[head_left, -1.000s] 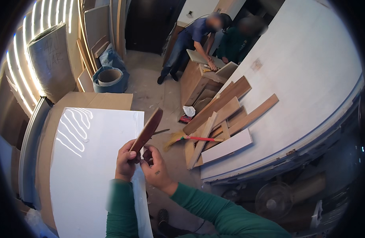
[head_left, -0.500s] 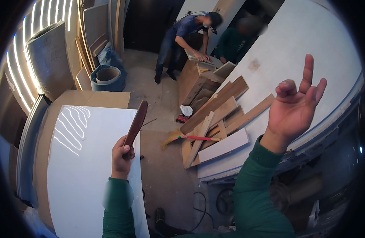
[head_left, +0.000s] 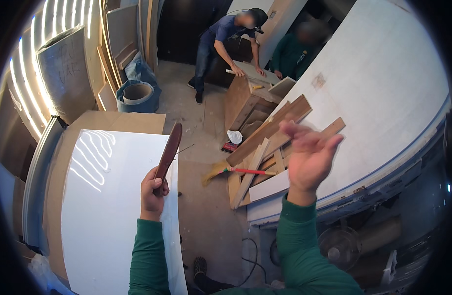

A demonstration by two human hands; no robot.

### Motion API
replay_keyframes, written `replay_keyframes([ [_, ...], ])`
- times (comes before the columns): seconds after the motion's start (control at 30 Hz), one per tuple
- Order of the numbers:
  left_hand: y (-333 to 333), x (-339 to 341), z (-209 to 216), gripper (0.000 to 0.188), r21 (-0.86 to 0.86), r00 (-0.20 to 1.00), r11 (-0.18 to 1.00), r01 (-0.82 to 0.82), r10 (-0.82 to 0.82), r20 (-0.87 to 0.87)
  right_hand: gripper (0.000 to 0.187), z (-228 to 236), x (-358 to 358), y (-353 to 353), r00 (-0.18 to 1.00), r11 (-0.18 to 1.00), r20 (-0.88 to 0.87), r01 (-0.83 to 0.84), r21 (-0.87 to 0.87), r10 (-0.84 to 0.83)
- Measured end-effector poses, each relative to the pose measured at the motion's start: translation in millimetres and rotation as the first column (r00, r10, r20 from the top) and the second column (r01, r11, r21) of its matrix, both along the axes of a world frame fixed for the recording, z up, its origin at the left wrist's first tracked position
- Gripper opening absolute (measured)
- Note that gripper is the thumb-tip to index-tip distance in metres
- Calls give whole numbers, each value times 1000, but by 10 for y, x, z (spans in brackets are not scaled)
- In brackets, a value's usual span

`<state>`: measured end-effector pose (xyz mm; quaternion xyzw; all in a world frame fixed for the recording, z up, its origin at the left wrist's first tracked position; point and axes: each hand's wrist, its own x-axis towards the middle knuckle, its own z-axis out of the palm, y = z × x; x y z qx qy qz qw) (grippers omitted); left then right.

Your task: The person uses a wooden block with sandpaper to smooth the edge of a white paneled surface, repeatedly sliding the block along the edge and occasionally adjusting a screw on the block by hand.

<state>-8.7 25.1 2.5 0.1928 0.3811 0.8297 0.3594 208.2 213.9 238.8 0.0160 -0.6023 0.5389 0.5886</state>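
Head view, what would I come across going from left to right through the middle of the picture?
Long grey strip, left hand holding a long reddish-brown object, red-handled broom, then the raised right hand.

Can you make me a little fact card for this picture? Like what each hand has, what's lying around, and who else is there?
Left grip: closed around a long reddish-brown object, a thin dark piece jutting out beside it
Right grip: raised, open, blurred; nothing seen in it
Left side: shiny white board, brown cardboard showing past its edges
Middle: wooden pieces, red-handled broom
Other people: one in blue, leaning over a wooden box; one in green
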Motion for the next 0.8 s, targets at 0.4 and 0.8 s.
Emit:
replay_keyframes([
  [0.4, -138, -176, -161, 45, 158, 949, 977, -146, 93, 301, 49, -2444, 258, -1961, 500, 755, 865, -547, 361, -52],
  [0.8, -108, -160, -155, 38, 184, 935, 971, -156, 85, 344, 49, -2777, -191, -730, 224, 936, 919, 63, -346, 325],
])
